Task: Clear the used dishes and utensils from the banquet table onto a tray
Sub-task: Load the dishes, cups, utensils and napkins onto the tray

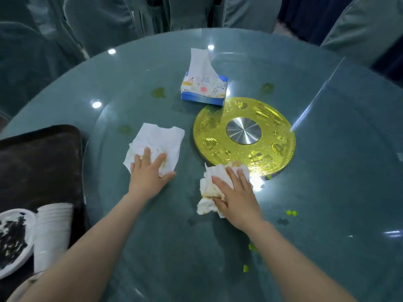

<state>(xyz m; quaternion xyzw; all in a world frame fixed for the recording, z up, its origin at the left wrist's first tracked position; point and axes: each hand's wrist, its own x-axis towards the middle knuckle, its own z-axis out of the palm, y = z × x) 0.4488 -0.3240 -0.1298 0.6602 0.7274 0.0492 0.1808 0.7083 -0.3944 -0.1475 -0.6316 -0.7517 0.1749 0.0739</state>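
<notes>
My left hand presses flat on a stained white tissue spread on the glass turntable. My right hand presses flat on a crumpled, stained tissue wad next to the gold hub. At the left edge, a dark tray carries a stack of white plastic cups lying on its side and a white plate with dark scraps.
A blue tissue box stands beyond the hands, beside the gold turntable hub. Small green food bits lie scattered at the right and near side. Covered chairs ring the far edge of the table.
</notes>
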